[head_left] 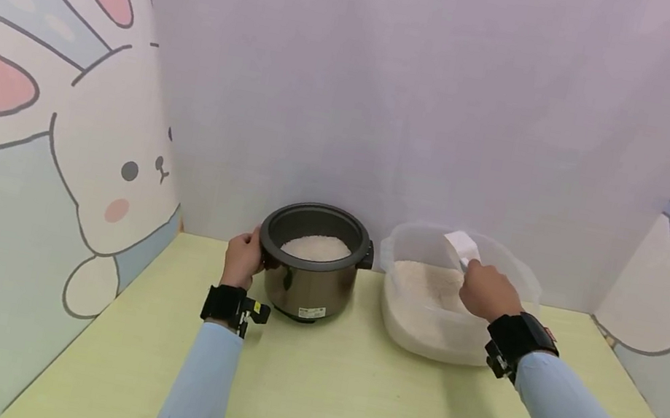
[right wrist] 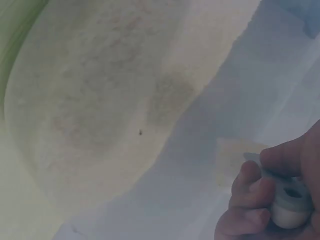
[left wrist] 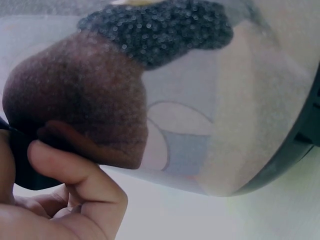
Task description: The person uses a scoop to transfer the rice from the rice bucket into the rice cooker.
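Note:
On the left stands a dark, shiny rice cooker (head_left: 309, 282), lidless, with white rice (head_left: 316, 248) inside. My left hand (head_left: 243, 258) holds it by the black side handle (left wrist: 31, 165), thumb and fingers curled around that handle in the left wrist view. The glossy cooker wall (left wrist: 190, 115) mirrors the hand. To the right is a translucent plastic tub (head_left: 426, 339) with rice (head_left: 425, 282) in it. Above its rice my right hand (head_left: 487, 291) grips a white scoop (head_left: 462, 246) by its grey handle (right wrist: 292, 200). The scoop is tilted and its inside is hidden.
A second black handle (head_left: 368, 255) sticks out from the cooker's right side, near the tub. Behind both vessels rises a pale cloth wall (head_left: 354, 94), with cartoon-printed panels (head_left: 110, 164) at the sides. The yellow-green table (head_left: 336, 401) extends in front.

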Action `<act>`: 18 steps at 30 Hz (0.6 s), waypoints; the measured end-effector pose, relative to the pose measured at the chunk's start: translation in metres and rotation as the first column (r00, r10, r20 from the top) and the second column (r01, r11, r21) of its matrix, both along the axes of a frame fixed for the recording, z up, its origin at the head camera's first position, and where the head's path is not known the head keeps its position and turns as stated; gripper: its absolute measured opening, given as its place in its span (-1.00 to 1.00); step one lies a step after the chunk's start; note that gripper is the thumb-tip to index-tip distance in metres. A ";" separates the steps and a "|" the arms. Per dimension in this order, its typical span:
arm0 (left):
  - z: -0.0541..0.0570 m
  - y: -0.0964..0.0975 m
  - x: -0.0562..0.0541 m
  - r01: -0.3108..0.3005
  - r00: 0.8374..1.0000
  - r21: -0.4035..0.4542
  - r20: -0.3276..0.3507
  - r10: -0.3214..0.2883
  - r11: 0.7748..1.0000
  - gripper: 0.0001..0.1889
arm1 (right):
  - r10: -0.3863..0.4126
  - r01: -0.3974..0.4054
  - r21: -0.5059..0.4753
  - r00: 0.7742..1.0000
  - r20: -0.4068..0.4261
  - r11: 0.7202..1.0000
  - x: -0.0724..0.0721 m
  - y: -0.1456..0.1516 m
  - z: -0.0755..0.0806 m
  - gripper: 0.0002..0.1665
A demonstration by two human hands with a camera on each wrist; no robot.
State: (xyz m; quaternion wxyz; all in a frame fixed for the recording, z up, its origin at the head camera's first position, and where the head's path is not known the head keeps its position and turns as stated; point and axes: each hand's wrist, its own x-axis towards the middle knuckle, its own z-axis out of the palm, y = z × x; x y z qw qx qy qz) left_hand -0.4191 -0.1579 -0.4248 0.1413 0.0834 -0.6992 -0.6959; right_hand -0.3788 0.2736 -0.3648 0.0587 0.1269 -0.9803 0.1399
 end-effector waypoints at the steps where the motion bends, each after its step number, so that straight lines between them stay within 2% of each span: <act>1: 0.000 -0.001 0.000 0.002 1.000 -0.002 0.004 -0.002 1.000 -0.54 | -0.007 0.007 0.005 1.000 0.024 1.000 -0.001 0.002 -0.002 -0.78; 4: -0.001 -0.003 -0.003 0.008 1.000 -0.006 0.012 -0.008 1.000 -0.54 | -0.029 0.028 0.015 0.998 0.062 1.000 -0.003 0.005 -0.004 -0.77; 9: -0.001 -0.003 -0.006 0.004 1.000 -0.016 0.013 -0.004 1.000 -0.52 | -0.084 0.083 0.020 0.994 0.063 0.996 0.000 0.002 -0.001 -0.80; 14: 0.000 -0.003 -0.006 0.002 1.000 -0.003 0.017 -0.002 1.000 -0.54 | -0.122 0.116 0.079 0.990 0.074 0.990 0.001 0.000 0.001 -0.78; 18: 0.000 -0.003 -0.005 0.006 1.000 0.004 0.019 -0.006 1.000 -0.54 | -0.147 0.133 0.116 0.981 0.125 0.984 0.001 0.001 -0.002 -0.79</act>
